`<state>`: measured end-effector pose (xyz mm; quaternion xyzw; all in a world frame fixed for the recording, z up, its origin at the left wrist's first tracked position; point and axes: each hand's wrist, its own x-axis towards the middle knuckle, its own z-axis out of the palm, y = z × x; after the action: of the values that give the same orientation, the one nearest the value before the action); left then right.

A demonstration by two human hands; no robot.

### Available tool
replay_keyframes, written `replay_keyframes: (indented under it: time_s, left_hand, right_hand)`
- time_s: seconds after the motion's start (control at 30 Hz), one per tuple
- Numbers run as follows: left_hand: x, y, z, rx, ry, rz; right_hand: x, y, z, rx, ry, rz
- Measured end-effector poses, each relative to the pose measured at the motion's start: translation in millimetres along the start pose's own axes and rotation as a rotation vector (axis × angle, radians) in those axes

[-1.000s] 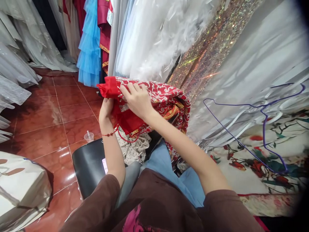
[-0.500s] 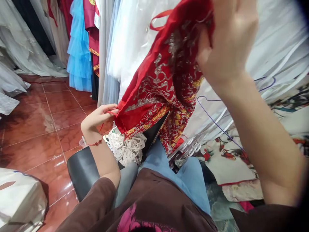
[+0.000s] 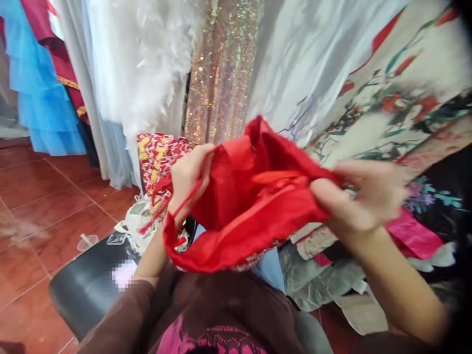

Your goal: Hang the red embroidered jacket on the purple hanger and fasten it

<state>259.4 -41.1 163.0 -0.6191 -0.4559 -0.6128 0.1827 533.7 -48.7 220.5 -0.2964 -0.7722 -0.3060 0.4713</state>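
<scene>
A red garment (image 3: 250,206) with a plain red lining hangs stretched in front of my chest, its embroidered edge showing along the bottom. My left hand (image 3: 189,173) grips its left edge, thin red ties dangling beneath the fist. My right hand (image 3: 359,196), blurred by motion, clutches the right edge. Both hands pull the cloth apart so the inside faces me. A second red and yellow patterned cloth (image 3: 158,152) lies just behind my left hand.
A black stool (image 3: 84,285) stands at the lower left on the red tiled floor (image 3: 44,206), with a plastic cup (image 3: 86,241) beside it. Hanging gowns fill the back: blue tulle (image 3: 40,88), white feathers (image 3: 143,64), sequins (image 3: 221,69). Floral fabric (image 3: 387,113) and loose cloths (image 3: 324,280) are heaped at the right.
My right hand has come down from high up to chest level. The garment is now spread with the plain lining toward me, and the view has swung right.
</scene>
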Motion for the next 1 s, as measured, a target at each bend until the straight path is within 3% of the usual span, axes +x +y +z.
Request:
replay_keyframes:
  time_s: [0.1, 0.23, 0.3, 0.37, 0.43, 0.47, 0.57, 0.7, 0.83, 1.0]
  left_hand:
    - [12.1, 4.3, 72.9, -0.059, -0.182, 0.055]
    - [40.0, -4.9, 163.7, 0.052, -0.385, -0.025]
    - [47.8, -10.9, 197.8, 0.138, -0.433, -0.093]
    - [47.2, -17.1, 222.9, 0.224, -0.472, -0.150]
    - [39.3, -24.0, 239.7, 0.284, -0.511, -0.165]
    - [33.6, -28.1, 245.2, 0.301, -0.526, -0.158]
    - [16.1, -43.5, 252.6, 0.319, -0.561, -0.091]
    - [5.2, -65.6, 254.4, 0.345, -0.639, 0.037]
    - [8.0, -71.5, 265.5, 0.365, -0.733, 0.150]
    - [11.6, -55.2, 285.8, 0.409, -0.839, 0.213]
  right_hand:
    - [-22.4, 22.6, 2.9, -0.177, -0.090, -0.079]
    - [-40.1, 63.7, 9.9, -0.375, -0.129, -0.121]
    - [-52.8, 70.3, 12.9, -0.342, -0.114, -0.288]
    - [-70.9, 62.5, 19.9, -0.220, -0.155, -0.569]
    - [-92.8, 47.4, 33.4, -0.072, -0.248, -0.772]
    - [-104.1, 41.3, 42.3, -0.018, -0.303, -0.797]
    - [-132.4, 48.0, 70.6, 0.034, -0.479, -0.701]
    - [-150.7, 125.3, 88.0, -0.097, -0.715, -0.413]
    - [-161.9, 207.7, 72.3, -0.264, -0.877, -0.145]
    - [-179.6, 249.4, 48.5, -0.329, -0.953, 0.013]
